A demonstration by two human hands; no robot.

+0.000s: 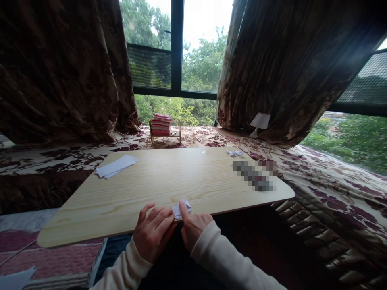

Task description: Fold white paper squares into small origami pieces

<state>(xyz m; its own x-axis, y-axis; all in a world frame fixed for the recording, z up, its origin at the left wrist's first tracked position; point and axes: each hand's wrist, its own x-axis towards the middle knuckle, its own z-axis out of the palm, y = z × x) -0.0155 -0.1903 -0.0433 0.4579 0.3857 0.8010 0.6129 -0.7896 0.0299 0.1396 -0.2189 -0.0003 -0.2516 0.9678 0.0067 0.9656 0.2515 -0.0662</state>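
L hand & R hand at folded paper on nr edge of tabletop, R index on top, L fingertips by its left side; can't tell if either grip is clamped on it. Strips lie far L, scraps far R; lamp, striped cloths beyond, nr window.

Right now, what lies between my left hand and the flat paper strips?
Between your left hand and the paper strips, the head view shows only bare tabletop.
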